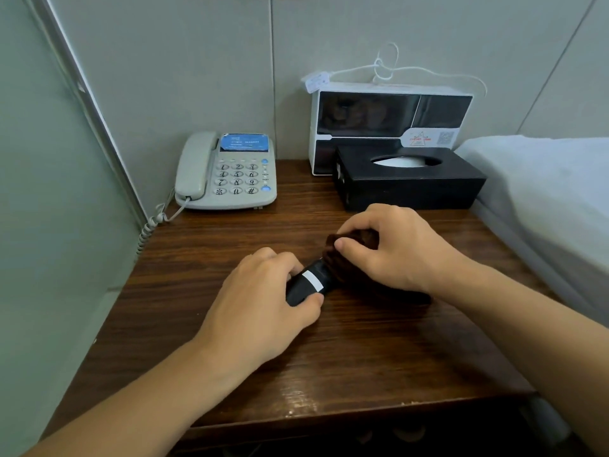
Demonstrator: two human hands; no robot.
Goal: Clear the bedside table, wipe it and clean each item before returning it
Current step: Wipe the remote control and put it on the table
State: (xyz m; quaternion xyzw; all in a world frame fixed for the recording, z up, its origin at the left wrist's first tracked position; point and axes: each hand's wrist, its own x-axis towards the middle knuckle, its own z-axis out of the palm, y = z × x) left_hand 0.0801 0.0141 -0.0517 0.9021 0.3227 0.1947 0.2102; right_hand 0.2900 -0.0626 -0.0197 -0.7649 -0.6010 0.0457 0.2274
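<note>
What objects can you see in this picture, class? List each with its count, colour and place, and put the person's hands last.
Corded push-button telephone: one, pale grey with a blue label, back left of the table.
Rectangular tissue box: one, black, back right of the table.
Glossy box-shaped device: one, white and black, against the wall behind the tissue box.
Thin cable: one, white, looped on the wall above the device.
Small cylindrical object: one, black with a white label, middle of the table.
Cleaning cloth: one, dark brown, round the cylinder's far end.
Wooden bedside table: one, dark brown.
Bed: one, white, right edge.
Left hand: holds the cylinder.
Right hand: grips the cloth.
</note>
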